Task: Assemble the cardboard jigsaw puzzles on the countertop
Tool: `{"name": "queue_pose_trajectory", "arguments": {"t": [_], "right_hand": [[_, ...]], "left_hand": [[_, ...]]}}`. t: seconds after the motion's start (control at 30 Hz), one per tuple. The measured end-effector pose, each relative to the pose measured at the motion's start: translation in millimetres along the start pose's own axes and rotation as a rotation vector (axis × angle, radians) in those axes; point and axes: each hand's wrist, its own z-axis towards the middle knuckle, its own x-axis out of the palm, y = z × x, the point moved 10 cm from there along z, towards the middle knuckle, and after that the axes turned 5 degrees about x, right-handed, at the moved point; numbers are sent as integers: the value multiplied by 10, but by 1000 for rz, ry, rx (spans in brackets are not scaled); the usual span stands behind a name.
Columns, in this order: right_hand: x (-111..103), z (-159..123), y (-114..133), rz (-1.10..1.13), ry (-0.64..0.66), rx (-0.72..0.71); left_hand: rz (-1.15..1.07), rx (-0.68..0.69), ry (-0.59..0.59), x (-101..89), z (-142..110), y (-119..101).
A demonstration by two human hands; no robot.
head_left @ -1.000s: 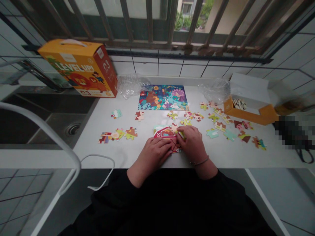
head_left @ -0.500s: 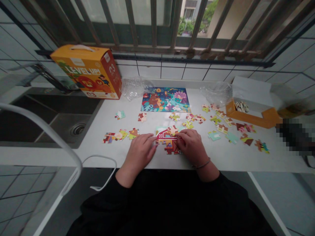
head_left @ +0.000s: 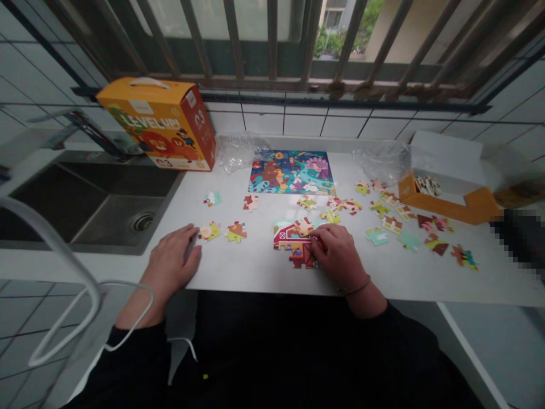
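Observation:
A partly joined cluster of puzzle pieces with a red barn (head_left: 289, 236) lies on the white counter (head_left: 255, 267) in front of me. My right hand (head_left: 338, 255) rests at its right edge, fingers curled and pinched on the pieces there. My left hand (head_left: 172, 261) is far to the left, palm down near the counter's front edge, fingers and thumb closed over a puzzle piece of which only a grey sliver shows. Just right of it lie a yellow-green piece (head_left: 210, 231) and an orange piece (head_left: 237, 232).
A finished puzzle picture (head_left: 292, 172) lies at the back, with an orange puzzle box (head_left: 162, 122) standing to its left. Several loose pieces (head_left: 409, 227) are scattered to the right, near an open orange tray (head_left: 451, 204). There are plastic bags (head_left: 240, 150), a sink (head_left: 97, 199) on the left, and a white cable (head_left: 63, 267).
My left hand left the barn cluster and slid left to the leftmost loose piece, covering it. My right hand stayed on the cluster. The view shifted slightly.

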Motion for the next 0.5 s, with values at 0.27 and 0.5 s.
{"name": "queue_pose_trajectory", "arguments": {"t": [0.27, 0.5], "right_hand": [[-22, -7, 28, 11, -10, -9], [-20, -4, 28, 9, -1, -8]], "left_hand": [[-108, -45, 175, -170, -149, 332], [-266, -77, 267, -75, -243, -41]]}}
